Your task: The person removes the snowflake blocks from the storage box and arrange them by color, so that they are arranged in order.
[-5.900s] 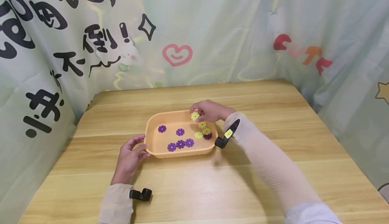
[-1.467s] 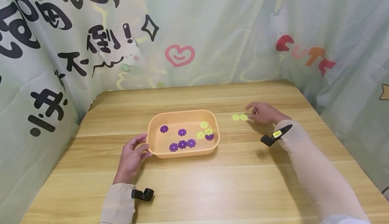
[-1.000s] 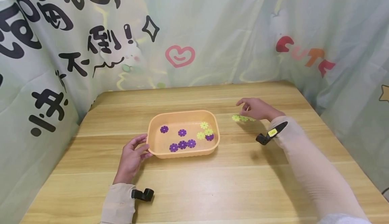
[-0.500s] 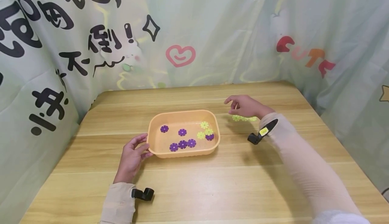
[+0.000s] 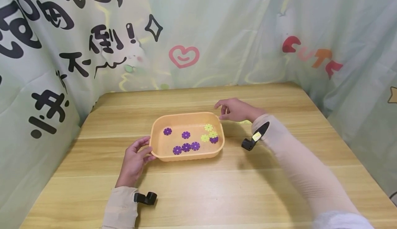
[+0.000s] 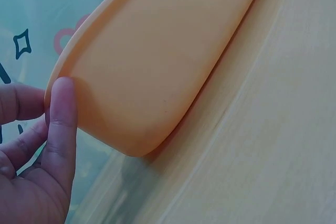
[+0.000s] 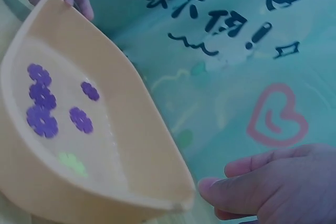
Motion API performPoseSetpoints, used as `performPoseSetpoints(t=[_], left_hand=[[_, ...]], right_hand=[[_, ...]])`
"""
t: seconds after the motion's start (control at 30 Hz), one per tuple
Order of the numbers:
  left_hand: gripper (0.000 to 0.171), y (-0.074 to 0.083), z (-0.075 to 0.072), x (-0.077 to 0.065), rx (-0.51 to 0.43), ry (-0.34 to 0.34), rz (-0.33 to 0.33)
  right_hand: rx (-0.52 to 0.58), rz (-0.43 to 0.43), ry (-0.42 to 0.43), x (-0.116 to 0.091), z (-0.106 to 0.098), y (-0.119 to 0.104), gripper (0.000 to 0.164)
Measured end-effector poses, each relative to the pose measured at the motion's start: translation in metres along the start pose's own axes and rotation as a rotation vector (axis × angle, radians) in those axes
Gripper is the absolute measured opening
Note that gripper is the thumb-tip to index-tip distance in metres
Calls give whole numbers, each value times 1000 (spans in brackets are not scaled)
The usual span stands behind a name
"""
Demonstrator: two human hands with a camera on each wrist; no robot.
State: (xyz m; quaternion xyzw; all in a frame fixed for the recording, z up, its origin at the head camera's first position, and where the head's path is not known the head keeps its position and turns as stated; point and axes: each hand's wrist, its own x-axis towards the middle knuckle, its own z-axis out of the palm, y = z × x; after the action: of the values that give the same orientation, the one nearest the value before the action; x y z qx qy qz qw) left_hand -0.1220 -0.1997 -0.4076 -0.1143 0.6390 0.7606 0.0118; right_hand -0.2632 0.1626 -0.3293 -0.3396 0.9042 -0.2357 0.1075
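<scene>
A shallow orange plastic basin [image 5: 173,158] rests on the table. My left hand [image 5: 133,160] pinches its left rim, thumb outside, as the left wrist view also shows. My right hand [image 5: 237,110] hovers at the back right corner, fingers loosely bent and holding nothing. Inside lie purple snowflake discs [image 5: 186,147], several of them, spread over the floor of the basin. Yellow snowflake discs [image 5: 205,138] cluster at the right end, overlapping a purple one. On the table, yellow discs [image 5: 246,121] sit mostly hidden behind the right hand and wrist.
The wooden table [image 5: 198,194] extends around the basin on all sides. A printed curtain [image 5: 217,32] hangs along its back and sides. Each wrist wears a black camera mount [image 5: 145,198] over a beige sleeve.
Earlier my right hand held a yellow disc over the basin. It then set that disc beside two others on the table, let go, and moved left to the basin. The left hand stayed put.
</scene>
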Motion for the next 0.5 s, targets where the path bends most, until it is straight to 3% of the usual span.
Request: performPoseSetpoints(t=[0.5], left_hand=[[44, -1, 0, 1, 2, 1, 6]], right_hand=[[3, -83, -113, 29, 26, -32, 40]])
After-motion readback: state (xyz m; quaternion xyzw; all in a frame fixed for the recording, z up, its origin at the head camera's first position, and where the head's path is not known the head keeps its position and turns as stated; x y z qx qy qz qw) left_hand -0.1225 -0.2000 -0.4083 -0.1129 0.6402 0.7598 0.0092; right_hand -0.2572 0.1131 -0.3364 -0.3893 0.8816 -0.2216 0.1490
